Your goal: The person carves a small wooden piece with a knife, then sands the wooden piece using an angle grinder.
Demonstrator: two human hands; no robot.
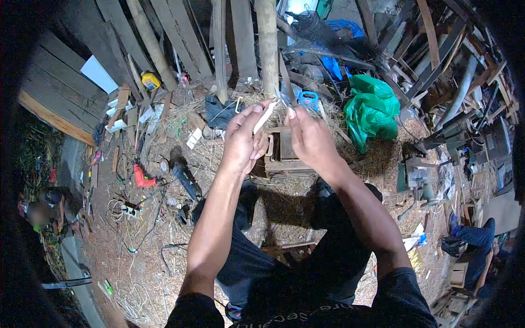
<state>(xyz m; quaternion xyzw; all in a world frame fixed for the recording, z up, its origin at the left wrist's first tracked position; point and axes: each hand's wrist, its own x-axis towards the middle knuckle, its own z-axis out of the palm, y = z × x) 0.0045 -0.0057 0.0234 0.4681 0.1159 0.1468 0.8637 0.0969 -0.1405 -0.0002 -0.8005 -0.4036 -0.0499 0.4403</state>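
While raised side by side above the knees, left hand (pixel 244 139) and right hand (pixel 310 136) both pinching a pale strip (pixel 266 116): left fingers curled round its lower end, right fingertips closed on the upper end near a thin blade-like sliver. Strip slanted, held in the gap between the two hands, clear of everything below.

Just beneath the hands, a small wooden frame (pixel 282 156) on straw-covered ground. Left of the left hand, a grinder (pixel 185 177) and a red drill (pixel 143 177) lying apart from each other, with loose cable (pixel 131 210) coiled further left. Right of the right hand, a green bag (pixel 372 109), near but not touching. Beyond the fingertips, an upright post (pixel 267 44) and leaning planks (pixel 180 38), closing off room ahead. Far left of the hands, a yellow can (pixel 150 81) and a flat white sheet (pixel 98 74) on boards. Open floor mostly down-left of the left forearm; right side crowded by scrap timber and a machine (pixel 418 180).

Another person's sleeve (pixel 473 243) low on the right, well apart.

White lettering along the shirt hem at the bottom edge, too cut off to read. No other writing legible.
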